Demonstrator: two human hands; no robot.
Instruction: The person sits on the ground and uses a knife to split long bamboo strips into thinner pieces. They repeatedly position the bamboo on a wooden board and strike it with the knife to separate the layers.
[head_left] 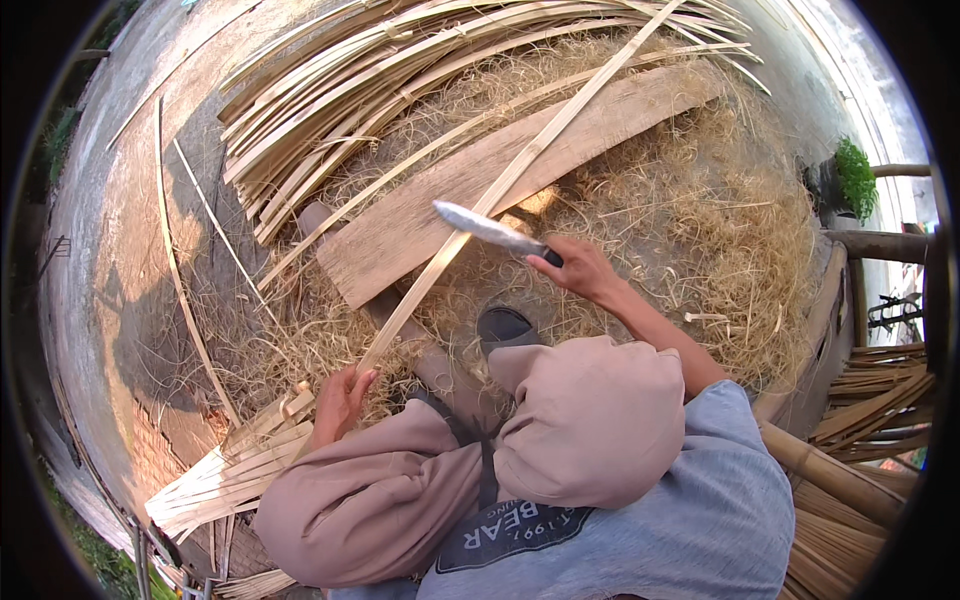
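Observation:
My left hand (342, 402) is closed around the near end of a long pale bamboo strip (520, 160). The strip slants away to the far right, passing over a wide wooden board (420, 215). In my right hand (578, 268) is the dark handle of a knife (490, 228). Its broad, shiny blade points left and crosses over the strip near the board's lower edge; whether blade and strip touch, I cannot tell. Beneath the board a rounded pole (440, 370) shows in part.
Stacked bamboo strips (330, 120) lie at the far left, with a smaller bundle (240, 470) beside my left knee. Curly shavings (700, 260) cover much of the ground. Single strips (170, 240) lie at left. A bamboo pole (830, 475) and more strips (870, 400) are at right.

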